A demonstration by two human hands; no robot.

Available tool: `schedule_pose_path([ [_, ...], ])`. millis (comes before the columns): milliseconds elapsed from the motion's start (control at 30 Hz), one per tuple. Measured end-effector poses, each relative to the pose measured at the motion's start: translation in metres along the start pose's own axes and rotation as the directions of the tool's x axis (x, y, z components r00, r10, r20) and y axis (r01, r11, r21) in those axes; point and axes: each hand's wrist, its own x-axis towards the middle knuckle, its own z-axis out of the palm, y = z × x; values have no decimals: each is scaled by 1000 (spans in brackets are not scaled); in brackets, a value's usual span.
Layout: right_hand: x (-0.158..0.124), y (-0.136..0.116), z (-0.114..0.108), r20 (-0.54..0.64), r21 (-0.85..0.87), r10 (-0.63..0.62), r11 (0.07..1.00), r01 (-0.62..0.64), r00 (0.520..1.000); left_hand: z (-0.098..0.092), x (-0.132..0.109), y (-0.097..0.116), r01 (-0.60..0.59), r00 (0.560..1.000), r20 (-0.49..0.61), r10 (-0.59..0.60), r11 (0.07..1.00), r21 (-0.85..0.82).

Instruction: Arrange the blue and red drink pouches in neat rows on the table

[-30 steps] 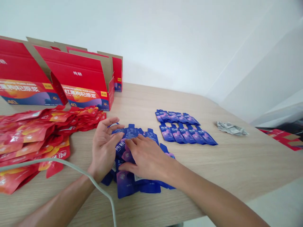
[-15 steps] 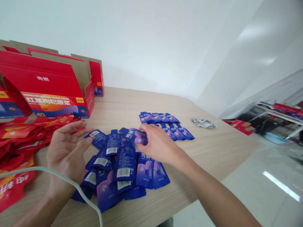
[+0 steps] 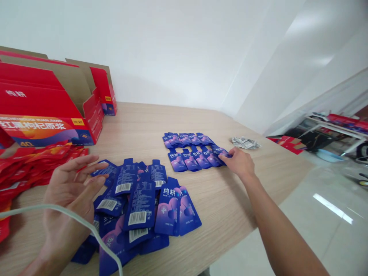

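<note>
My right hand pinches a blue sachet at the right end of the nearer row of blue sachets. Behind it lies a second overlapping row of blue sachets. My left hand is open, palm turned up and fingers spread, at the left side of a loose pile of blue sachets. Some in the pile show barcodes, others their purple printed fronts. A pale cable crosses in front of my left wrist.
Red sachets are heaped at the left. Behind them stand open red cartons against the wall. Folded printed paper lies at the table's right. Beyond the right edge are the floor and a cluttered rack.
My right hand has moved from the pile rightward to the nearer row, carrying a blue sachet. My left hand stays beside the pile. The camera view has shifted slightly right.
</note>
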Motion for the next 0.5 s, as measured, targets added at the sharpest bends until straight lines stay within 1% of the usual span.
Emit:
schedule_pose_path([
  [200,-2,2,14,-8,-33,-2,999,2,1000,-2,2,-3,13,1000,12,-14,999,52],
  [333,1,-1,18,11,-45,-10,999,11,1000,-5,2,-8,-17,1000,15,16,999,50],
  [467,4,-4,22,2,-34,-16,999,16,1000,-10,2,-15,-38,997,61,36,999,27],
  [500,5,-4,23,0,-31,-20,999,20,1000,-12,3,-17,-71,995,76,68,996,46],
])
